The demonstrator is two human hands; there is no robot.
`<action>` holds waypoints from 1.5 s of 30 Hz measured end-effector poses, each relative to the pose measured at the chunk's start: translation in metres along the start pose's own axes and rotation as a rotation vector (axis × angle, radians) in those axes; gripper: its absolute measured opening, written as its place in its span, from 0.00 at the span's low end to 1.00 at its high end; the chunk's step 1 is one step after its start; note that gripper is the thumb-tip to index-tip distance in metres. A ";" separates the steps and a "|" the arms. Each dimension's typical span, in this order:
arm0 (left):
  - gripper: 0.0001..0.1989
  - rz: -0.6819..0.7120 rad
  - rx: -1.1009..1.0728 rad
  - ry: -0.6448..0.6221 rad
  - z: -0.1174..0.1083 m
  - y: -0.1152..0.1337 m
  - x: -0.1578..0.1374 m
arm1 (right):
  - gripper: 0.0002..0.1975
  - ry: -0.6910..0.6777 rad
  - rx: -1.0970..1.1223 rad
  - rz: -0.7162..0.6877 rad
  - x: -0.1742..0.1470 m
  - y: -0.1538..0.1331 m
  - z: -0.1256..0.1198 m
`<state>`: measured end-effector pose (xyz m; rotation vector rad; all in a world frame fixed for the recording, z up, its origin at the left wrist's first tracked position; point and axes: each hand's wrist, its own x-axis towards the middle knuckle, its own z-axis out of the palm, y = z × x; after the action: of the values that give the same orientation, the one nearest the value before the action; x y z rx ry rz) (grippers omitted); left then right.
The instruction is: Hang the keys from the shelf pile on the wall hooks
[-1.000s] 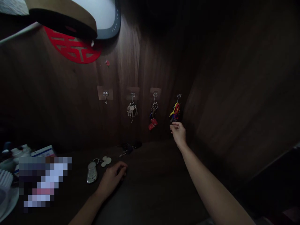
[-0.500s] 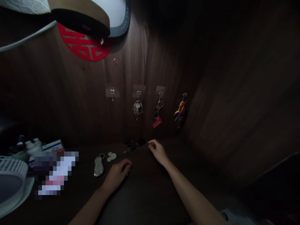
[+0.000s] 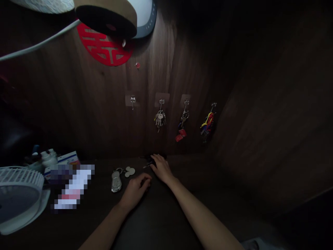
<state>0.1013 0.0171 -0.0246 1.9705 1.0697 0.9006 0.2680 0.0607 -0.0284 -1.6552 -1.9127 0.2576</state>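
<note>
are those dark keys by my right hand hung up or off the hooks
Off: the dark keys lie on the wooden surface, below the wall hooks, partly hidden by your right hand.

I note the red cutout (image 3: 104, 47) as flat and matt. Behind it, the wall panel (image 3: 104, 121) looks wood-grained, dull. Below it, the fob (image 3: 116, 182) is smooth, glossy, metal-looking; below right, hanging keys (image 3: 160, 118), shiny metal; below left, slatted housing (image 3: 20, 194), smooth plastic.

Apparently a home: a red, round cut-out ornament (image 3: 105, 44) adorns brown wood-grain panelling (image 3: 104, 118), with silver metal keys (image 3: 160, 118) hanging below right of the ornament and small white plastic bottles (image 3: 49, 159) below left.
</note>
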 end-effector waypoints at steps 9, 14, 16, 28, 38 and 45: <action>0.12 0.046 0.078 0.284 -0.002 -0.024 0.010 | 0.22 -0.248 0.074 -0.321 -0.030 -0.003 -0.012; 0.18 0.116 0.157 0.229 0.000 -0.032 0.012 | 0.22 -0.274 0.193 -0.390 -0.054 0.003 -0.028; 0.18 0.136 0.198 0.184 0.000 -0.030 0.011 | 0.21 -0.213 0.231 -0.363 -0.060 0.009 -0.031; 0.19 0.146 0.357 0.147 -0.018 -0.025 -0.003 | 0.14 0.181 0.104 -0.141 -0.062 0.030 -0.032; 0.13 0.313 0.568 -0.045 -0.026 -0.006 -0.004 | 0.13 0.268 0.147 -0.033 -0.055 0.040 -0.032; 0.13 0.142 0.527 0.106 -0.023 -0.021 -0.001 | 0.13 0.235 0.167 -0.004 -0.054 0.042 -0.032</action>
<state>0.0736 0.0308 -0.0307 2.4766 1.3440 0.8661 0.3230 0.0107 -0.0405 -1.5005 -1.6734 0.2055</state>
